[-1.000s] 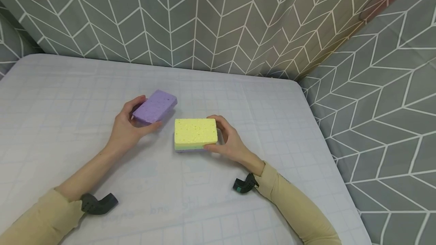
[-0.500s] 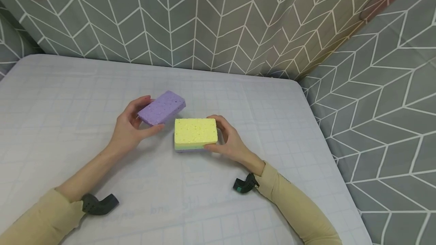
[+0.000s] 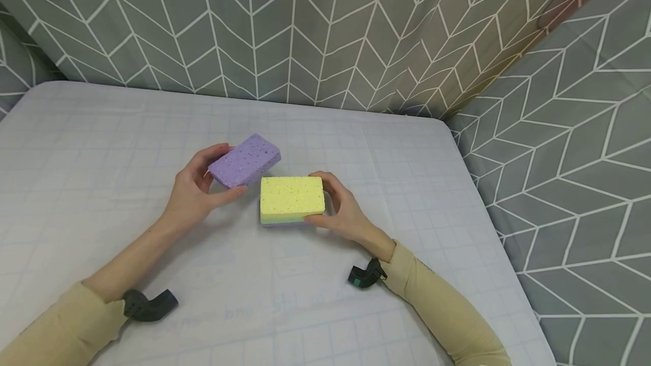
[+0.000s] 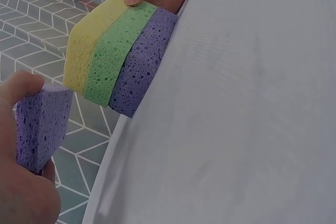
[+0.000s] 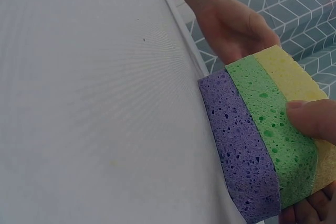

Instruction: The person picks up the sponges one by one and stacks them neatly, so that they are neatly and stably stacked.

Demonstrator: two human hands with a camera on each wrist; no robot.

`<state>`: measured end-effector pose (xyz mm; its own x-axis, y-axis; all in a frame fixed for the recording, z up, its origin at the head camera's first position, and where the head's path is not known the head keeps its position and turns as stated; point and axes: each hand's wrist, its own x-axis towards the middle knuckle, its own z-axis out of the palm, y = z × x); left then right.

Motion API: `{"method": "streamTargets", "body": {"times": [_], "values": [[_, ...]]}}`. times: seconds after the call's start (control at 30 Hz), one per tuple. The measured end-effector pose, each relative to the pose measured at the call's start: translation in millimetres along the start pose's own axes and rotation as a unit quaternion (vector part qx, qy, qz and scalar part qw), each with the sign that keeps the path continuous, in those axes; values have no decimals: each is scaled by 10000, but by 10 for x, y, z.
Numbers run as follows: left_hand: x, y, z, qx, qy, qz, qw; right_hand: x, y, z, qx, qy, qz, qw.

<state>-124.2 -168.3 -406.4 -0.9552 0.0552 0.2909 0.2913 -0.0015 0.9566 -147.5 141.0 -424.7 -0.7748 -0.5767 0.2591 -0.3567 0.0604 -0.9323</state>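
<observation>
Three sponges form a stack on the table: a purple sponge at the bottom, a green sponge in the middle, a yellow sponge on top. My right hand grips the right end of this stack, its thumb on the near side by the green and yellow layers. A second purple sponge is held by its left end in my left hand, between thumb and fingers. It is tilted, up and left of the stack, its lower right corner close to the yellow sponge's far left corner.
A white cloth with a faint grid covers the table. Grey curtains with white chevron lines hang behind it and at the right. A black wrist mount sits at the left cuff, another black mount at the right cuff.
My left hand has carried its purple sponge a little to the right, closer to the stack, mostly in the first half second. My right hand and the stack have stayed in place.
</observation>
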Motion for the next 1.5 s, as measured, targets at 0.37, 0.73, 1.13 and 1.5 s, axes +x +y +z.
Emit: {"method": "streamTargets", "body": {"times": [0.37, 0.73, 1.13, 1.5], "values": [[0, 34, 20, -167, -26, -84, 9998, -6, -8, 3, -46, 16, 67, 10000], [-7, 65, 32, -262, -51, -144, 9995, -9, -26, 11, -10, 43, 120, 9999], [-19, 71, 50, -423, -171, 23, 9990, -17, -16, 3, 23, 36, 87, 10000], [-39, 125, 104, -435, -414, 40, 9982, -23, -7, 0, 44, 9, 69, 10000]]}}
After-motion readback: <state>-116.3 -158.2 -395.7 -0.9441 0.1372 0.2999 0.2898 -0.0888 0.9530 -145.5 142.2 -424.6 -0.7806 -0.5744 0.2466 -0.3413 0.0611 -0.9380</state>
